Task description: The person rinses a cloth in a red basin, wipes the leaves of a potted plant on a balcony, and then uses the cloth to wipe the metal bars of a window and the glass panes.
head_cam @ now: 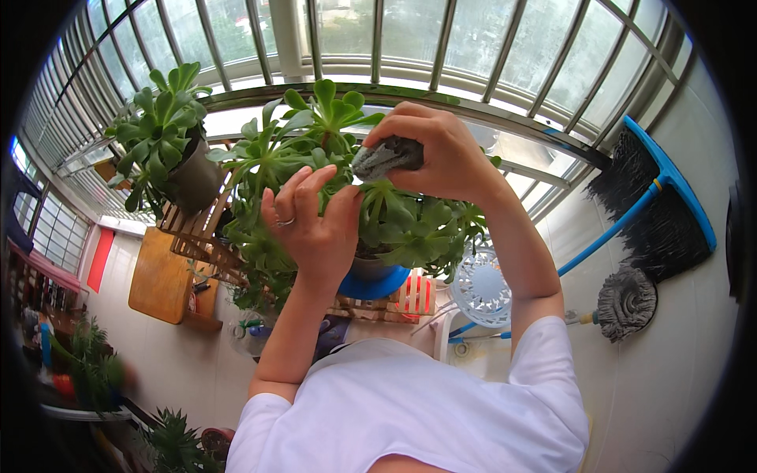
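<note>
A bushy green succulent with leaf rosettes grows from a pot on a blue saucer in front of me. My right hand holds a crumpled grey cloth pinched between thumb and fingers, just above the leaves. Beside it, to the left, my left hand is among the rosettes, with a ring on one finger. Its fingertips and thumb are close to the cloth's lower edge. Whether a leaf is pinched between them is hidden by the hand.
A second potted succulent stands at the left on a wooden slatted stand. Metal window bars run behind the plants. On the right are a blue broom, a grey mop head and a pale-blue openwork plastic item. A wooden stool is at left.
</note>
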{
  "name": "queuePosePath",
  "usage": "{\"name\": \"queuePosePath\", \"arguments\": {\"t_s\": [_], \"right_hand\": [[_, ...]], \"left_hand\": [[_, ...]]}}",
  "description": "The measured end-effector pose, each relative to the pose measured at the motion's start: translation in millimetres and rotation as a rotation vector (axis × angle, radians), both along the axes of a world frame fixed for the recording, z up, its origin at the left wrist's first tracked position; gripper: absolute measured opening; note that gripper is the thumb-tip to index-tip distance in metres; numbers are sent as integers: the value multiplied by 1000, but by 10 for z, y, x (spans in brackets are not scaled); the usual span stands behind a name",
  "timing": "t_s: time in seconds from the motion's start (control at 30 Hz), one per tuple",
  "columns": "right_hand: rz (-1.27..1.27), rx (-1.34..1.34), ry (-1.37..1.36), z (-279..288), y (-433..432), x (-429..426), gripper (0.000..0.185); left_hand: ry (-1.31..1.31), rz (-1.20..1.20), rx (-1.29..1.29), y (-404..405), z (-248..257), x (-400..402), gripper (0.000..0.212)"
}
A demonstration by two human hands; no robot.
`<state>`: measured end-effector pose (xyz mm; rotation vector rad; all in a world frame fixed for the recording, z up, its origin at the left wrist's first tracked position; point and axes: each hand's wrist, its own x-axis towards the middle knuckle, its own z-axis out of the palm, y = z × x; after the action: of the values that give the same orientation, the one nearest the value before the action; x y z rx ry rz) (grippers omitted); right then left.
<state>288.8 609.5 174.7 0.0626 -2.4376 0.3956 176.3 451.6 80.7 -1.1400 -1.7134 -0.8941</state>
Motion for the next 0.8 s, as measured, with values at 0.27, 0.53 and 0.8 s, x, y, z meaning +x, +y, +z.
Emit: {"name": "queuePosePath", "arguments": {"t_s": [0.27,0.53,0.8], "right_hand": [[78,-257,-81,50,-68,-34,41],[114,-194,13,76,-187,-125,38],[122,-34,226,-18,-414,-660,38]], "left_hand": [[-8,-78,48,-107,-100,-39,12],[-20,-59,79,-315,-120,-201,12],[-73,-32,26,-457,-123,-300,17]]}}
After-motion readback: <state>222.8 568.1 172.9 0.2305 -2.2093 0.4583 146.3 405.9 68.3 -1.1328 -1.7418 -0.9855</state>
